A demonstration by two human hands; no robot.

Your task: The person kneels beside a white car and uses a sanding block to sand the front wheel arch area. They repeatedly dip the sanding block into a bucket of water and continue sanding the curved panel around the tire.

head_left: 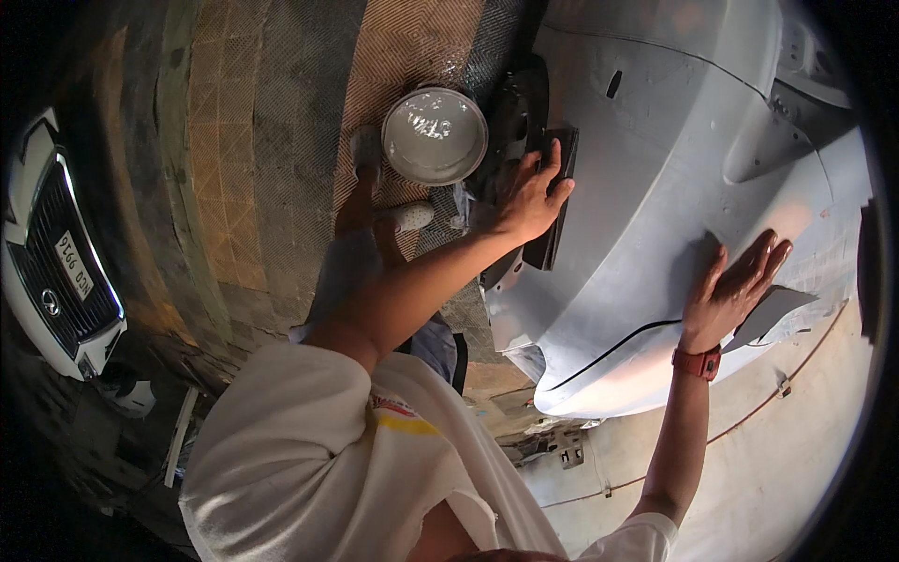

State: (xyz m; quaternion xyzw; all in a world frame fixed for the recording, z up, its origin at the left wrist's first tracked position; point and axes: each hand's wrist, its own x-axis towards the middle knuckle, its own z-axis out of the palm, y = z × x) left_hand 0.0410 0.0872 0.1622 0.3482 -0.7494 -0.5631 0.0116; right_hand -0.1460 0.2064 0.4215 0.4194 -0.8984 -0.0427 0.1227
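Note:
A large pale-grey car body panel [637, 187], with patchy spots, fills the right half of the head view. My left hand [534, 201] rests at the panel's left edge, fingers stretched and apart, over a dark, flat rectangular piece [543, 245]. Whether that piece is loose or part of the car I cannot tell. My right hand [735, 292], with a red watch [697, 362] at the wrist, lies flat against the lower right of the panel. Its fingers are extended. Beside its palm shows a dark-grey angular patch [775, 314], perhaps a sheet; its kind is unclear.
A round bucket [435, 169] of cloudy liquid stands on the patterned floor [225, 140] left of the panel. Close to it are feet in shoes [412, 216]. A white car's front [70, 253] sits at the far left. A pale wall with a thin cable [721, 433] runs along the lower right.

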